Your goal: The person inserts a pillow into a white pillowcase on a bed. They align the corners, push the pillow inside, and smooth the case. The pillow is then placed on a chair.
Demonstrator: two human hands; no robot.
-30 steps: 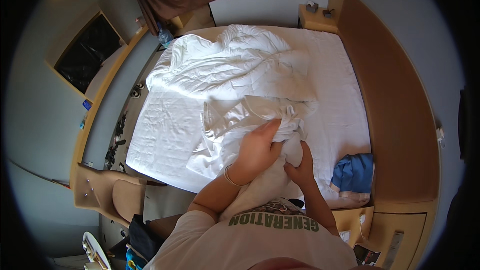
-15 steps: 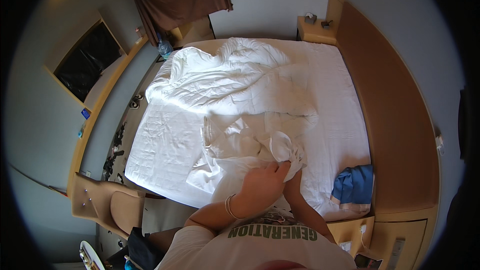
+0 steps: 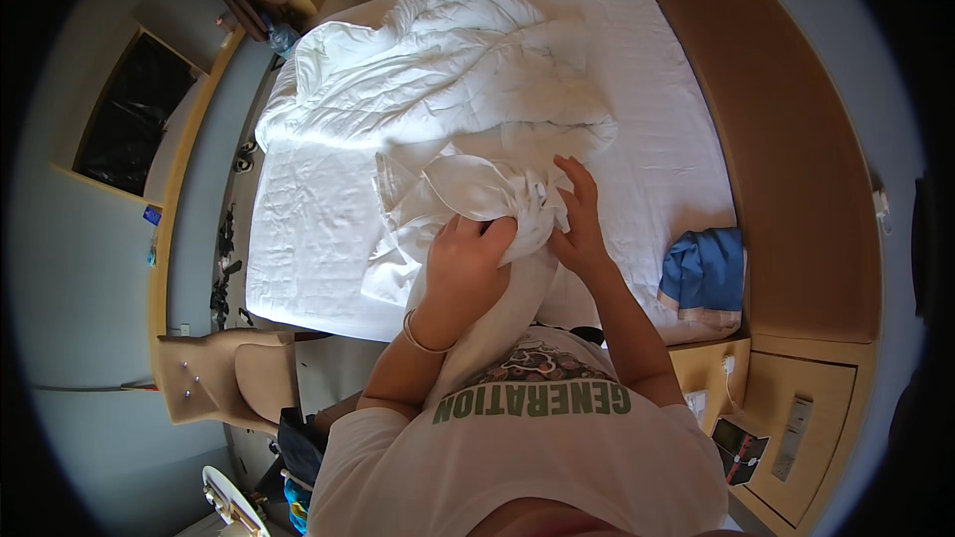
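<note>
A white bed linen (image 3: 482, 184), a sheet or a cover, lies bunched at the near side of the bed and runs down to my body. My left hand (image 3: 466, 261) is closed on its gathered folds, with the fingers curled into the cloth. Just to the right, my right hand (image 3: 585, 219) has its fingers spread. Its thumb and palm are at the edge of the bunch, not wrapped round it. Beyond the linen a thick white duvet (image 3: 428, 80) is heaped across the far half of the bed.
The bed has a white fitted sheet (image 3: 308, 229) and a brown headboard (image 3: 766, 159) on the right. Folded blue fabric (image 3: 704, 273) rests at its near right corner. A tan chair (image 3: 224, 378) stands at the left, and shoes lie on the floor beside the bed.
My right hand has come out from behind the left and spread its fingers. My left hand has shifted left and up in view with the bunched linen. The view has tilted down.
</note>
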